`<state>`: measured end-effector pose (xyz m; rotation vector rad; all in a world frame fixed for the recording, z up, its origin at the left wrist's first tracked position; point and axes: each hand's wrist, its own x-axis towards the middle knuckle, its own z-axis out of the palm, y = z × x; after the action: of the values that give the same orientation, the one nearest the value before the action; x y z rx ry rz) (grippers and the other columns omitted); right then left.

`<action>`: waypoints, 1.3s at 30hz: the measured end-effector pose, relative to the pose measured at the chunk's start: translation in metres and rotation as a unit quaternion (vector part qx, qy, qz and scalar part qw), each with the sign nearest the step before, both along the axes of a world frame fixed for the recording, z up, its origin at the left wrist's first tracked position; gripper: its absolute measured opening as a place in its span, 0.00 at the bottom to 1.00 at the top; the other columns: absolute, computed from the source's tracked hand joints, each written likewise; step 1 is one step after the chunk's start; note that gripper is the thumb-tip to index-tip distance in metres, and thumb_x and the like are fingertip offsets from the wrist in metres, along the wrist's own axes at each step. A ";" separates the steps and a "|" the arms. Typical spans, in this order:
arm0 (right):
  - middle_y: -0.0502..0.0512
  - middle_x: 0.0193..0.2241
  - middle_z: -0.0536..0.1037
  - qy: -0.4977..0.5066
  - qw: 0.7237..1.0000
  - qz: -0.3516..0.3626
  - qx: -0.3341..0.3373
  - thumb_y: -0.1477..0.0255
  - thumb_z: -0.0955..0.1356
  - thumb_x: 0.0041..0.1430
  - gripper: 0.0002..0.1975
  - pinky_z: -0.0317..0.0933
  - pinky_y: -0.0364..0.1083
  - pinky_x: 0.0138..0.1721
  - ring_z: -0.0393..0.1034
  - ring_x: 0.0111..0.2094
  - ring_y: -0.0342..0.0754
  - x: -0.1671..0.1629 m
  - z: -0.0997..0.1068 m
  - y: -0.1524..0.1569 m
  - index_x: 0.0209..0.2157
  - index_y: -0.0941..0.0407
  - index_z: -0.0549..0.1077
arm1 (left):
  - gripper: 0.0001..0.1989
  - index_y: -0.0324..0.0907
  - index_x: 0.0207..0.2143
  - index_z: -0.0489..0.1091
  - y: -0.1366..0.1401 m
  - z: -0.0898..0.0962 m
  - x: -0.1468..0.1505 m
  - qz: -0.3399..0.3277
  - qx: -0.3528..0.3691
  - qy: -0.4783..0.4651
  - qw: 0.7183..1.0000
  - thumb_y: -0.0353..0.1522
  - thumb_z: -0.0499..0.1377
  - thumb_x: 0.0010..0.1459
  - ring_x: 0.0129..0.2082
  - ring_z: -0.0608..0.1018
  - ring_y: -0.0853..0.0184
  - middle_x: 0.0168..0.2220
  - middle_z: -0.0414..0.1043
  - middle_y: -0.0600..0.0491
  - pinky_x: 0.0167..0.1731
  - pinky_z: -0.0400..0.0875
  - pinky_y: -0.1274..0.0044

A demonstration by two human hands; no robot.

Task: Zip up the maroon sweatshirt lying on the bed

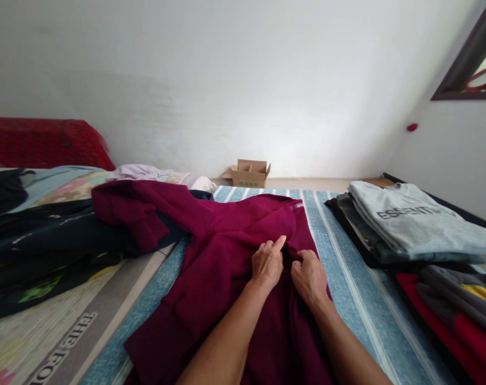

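Note:
A maroon sweatshirt (243, 230) lies spread and rumpled on the blue striped bed cover, one sleeve reaching left over dark clothes. A small printed label (297, 206) shows near its far right edge. My left hand (269, 262) is on the middle of the garment, index finger stretched forward and the other fingers curled into the cloth. Close beside it on the right, my right hand (310, 275) is closed on a raised fold of the same cloth. The fingertips of both hands are partly hidden by the fabric and knuckles.
Dark clothes (66, 235) lie heaped at left on a patterned mat (66, 326). A folded pile topped by a grey printed shirt (419, 216) sits on the right, with red and grey folded clothes (459, 315) nearer. An open cardboard box (248, 174) stands by the wall.

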<state>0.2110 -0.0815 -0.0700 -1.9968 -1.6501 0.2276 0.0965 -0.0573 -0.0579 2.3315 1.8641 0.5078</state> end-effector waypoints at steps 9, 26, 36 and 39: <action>0.58 0.34 0.73 0.015 1.000 -0.015 0.018 0.72 0.62 0.50 0.10 0.57 0.46 0.34 0.68 0.36 0.52 0.000 -0.002 0.003 0.34 0.58 0.70 | 0.13 0.49 0.46 0.67 0.000 0.005 0.003 0.015 -0.010 0.027 0.999 0.36 0.48 0.63 0.41 0.72 0.65 0.40 0.70 0.52 0.39 0.66 0.76; 0.52 0.24 0.70 0.109 0.990 -0.051 0.072 0.70 0.61 0.46 0.02 0.53 0.45 0.29 0.63 0.26 0.47 0.007 -0.003 0.006 0.24 0.54 0.62 | 0.14 0.48 0.47 0.66 -0.001 0.001 0.007 -0.021 0.013 0.088 0.996 0.28 0.48 0.61 0.41 0.69 0.62 0.41 0.67 0.51 0.35 0.67 0.73; 0.50 0.22 0.68 0.120 0.988 -0.051 0.085 0.68 0.61 0.47 0.05 0.52 0.45 0.28 0.61 0.24 0.46 0.007 -0.008 0.008 0.22 0.54 0.61 | 0.10 0.42 0.33 0.70 -0.003 0.005 0.017 -0.022 0.046 0.084 0.995 0.34 0.51 0.62 0.43 0.67 0.63 0.39 0.67 0.50 0.37 0.66 0.75; 0.49 0.21 0.67 0.124 0.987 -0.054 0.092 0.66 0.61 0.48 0.08 0.51 0.45 0.27 0.60 0.23 0.46 0.007 -0.009 0.008 0.21 0.53 0.59 | 0.11 0.41 0.31 0.71 -0.003 0.004 0.019 -0.019 0.047 0.078 0.996 0.34 0.51 0.61 0.41 0.68 0.63 0.36 0.68 0.50 0.37 0.65 0.75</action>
<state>0.2179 -0.0731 -0.0791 -1.8316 -1.3536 0.2628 0.1156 -0.0603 -0.0538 2.5295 1.8962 0.4288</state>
